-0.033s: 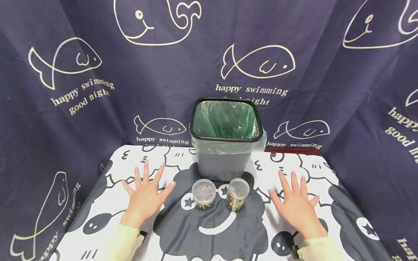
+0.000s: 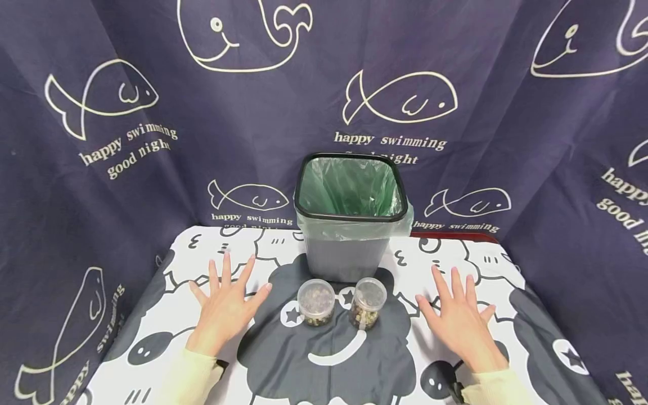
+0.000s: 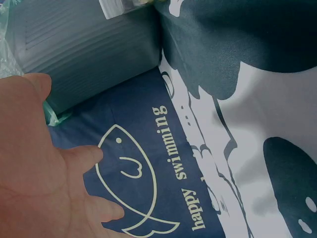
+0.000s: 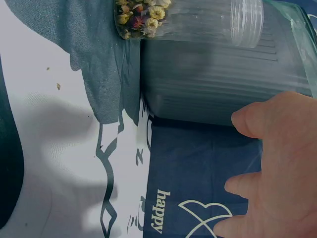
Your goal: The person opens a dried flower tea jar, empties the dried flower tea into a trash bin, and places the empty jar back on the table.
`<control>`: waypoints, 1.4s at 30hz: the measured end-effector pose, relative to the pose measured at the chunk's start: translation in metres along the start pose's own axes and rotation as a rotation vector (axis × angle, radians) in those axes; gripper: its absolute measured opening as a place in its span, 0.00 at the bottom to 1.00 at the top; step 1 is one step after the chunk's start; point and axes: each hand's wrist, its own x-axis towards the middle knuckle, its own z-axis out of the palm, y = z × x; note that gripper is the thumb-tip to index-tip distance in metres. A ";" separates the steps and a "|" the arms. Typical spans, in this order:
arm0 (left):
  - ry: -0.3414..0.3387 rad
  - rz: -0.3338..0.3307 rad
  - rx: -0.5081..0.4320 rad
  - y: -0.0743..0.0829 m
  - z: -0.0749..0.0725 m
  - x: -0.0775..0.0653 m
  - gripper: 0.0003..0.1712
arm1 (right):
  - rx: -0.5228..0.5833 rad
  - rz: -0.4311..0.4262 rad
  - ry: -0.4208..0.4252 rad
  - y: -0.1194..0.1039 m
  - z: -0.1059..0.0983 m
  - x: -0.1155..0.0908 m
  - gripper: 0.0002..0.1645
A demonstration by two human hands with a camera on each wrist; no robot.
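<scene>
Two clear lidded jars stand side by side in the middle of the table, the left jar (image 2: 316, 302) a little wider and lower than the right jar (image 2: 368, 304). In the right wrist view, dried yellow and reddish flower buds (image 4: 143, 17) lie in the bottom of the right jar. My left hand (image 2: 223, 306) is left of the jars, fingers spread and holding nothing. On the other side, my right hand (image 2: 460, 320) is likewise spread, with no object in it. Both palms face down over the patterned cloth, apart from the jars.
Right behind the jars stands a grey bin (image 2: 344, 256) with a black rim and a green plastic liner (image 2: 354, 188). A cartoon-print cloth (image 2: 329, 382) covers the table. Dark blue fabric (image 2: 253, 124) with fish drawings hangs at the back and sides.
</scene>
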 end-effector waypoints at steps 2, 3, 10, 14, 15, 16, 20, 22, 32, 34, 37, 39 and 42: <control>0.001 0.001 0.000 0.000 0.000 0.000 0.49 | 0.002 0.001 -0.007 -0.001 0.000 0.001 0.49; 0.001 0.000 0.001 0.000 0.000 0.000 0.49 | 0.003 0.002 -0.009 -0.001 0.000 0.001 0.49; 0.002 0.003 -0.007 0.003 0.000 0.000 0.50 | 0.012 -0.004 -0.012 -0.006 0.001 0.005 0.49; -0.008 0.008 -0.016 0.005 0.001 -0.001 0.49 | 0.016 -0.004 -0.029 -0.007 0.003 0.005 0.50; -0.008 0.011 -0.018 0.005 0.001 -0.002 0.49 | 0.017 -0.005 -0.034 -0.007 0.004 0.005 0.50; -0.006 0.013 -0.020 0.005 0.001 -0.002 0.49 | 0.017 -0.006 -0.037 -0.007 0.005 0.004 0.50; -0.007 0.020 -0.022 0.006 0.003 -0.003 0.49 | 0.022 -0.010 -0.043 -0.007 0.006 0.002 0.51; -0.006 0.024 -0.016 0.008 0.004 -0.004 0.48 | 0.029 -0.019 -0.033 -0.008 0.006 0.001 0.51; 0.005 0.055 -0.093 0.032 0.003 -0.005 0.46 | 0.095 -0.125 0.035 -0.017 0.000 0.005 0.49; 0.018 0.070 -0.116 0.039 0.004 -0.007 0.46 | 0.106 -0.141 0.036 -0.020 -0.001 0.007 0.50; 0.029 0.104 -0.141 0.051 0.008 -0.009 0.45 | 0.120 -0.150 0.039 -0.024 -0.003 0.008 0.50; 0.031 0.127 -0.159 0.059 0.010 -0.010 0.44 | 0.125 -0.152 0.040 -0.027 -0.004 0.008 0.50; 0.035 0.167 -0.171 0.071 0.016 -0.012 0.43 | 0.136 -0.152 0.035 -0.033 -0.006 0.009 0.50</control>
